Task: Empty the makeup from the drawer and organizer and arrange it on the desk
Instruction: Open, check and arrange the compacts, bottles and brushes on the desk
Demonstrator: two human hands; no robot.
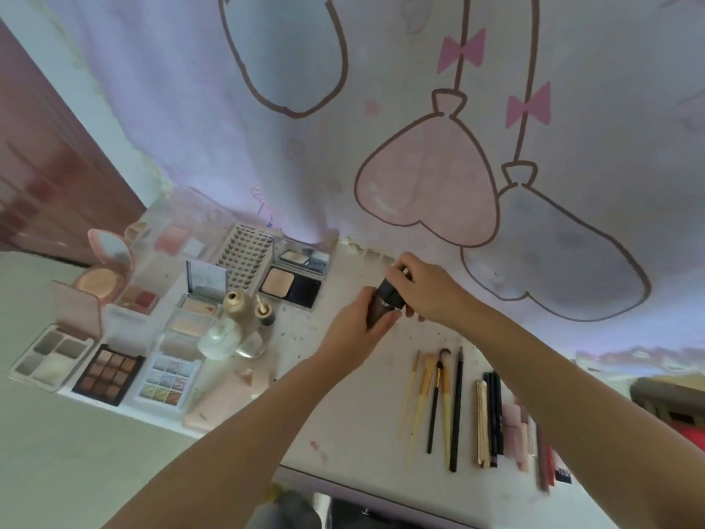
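Makeup bottle (383,305), brownish body with a dark square cap, was held above the middle of the surface (343,406), toward its far edge. Left hand (358,330) curled round the body from below; right hand (423,290) gripped the cap from above. Both forearms reached in from the near side.

Left part of the surface carried open palettes: a nine-pan brown eyeshadow palette (108,374), a shimmer palette (168,379) beside it, a four-pan pale palette (49,357) at the corner. A black powder compact (292,286) lay open farther back, next to a tray of false lashes (248,252). A gold-capped bottle (238,301) stood among them.

Right of centre, makeup brushes (435,402) lay in a row, pencils (492,414) just beside them. A curtain with heart balloons (427,185) hung behind.
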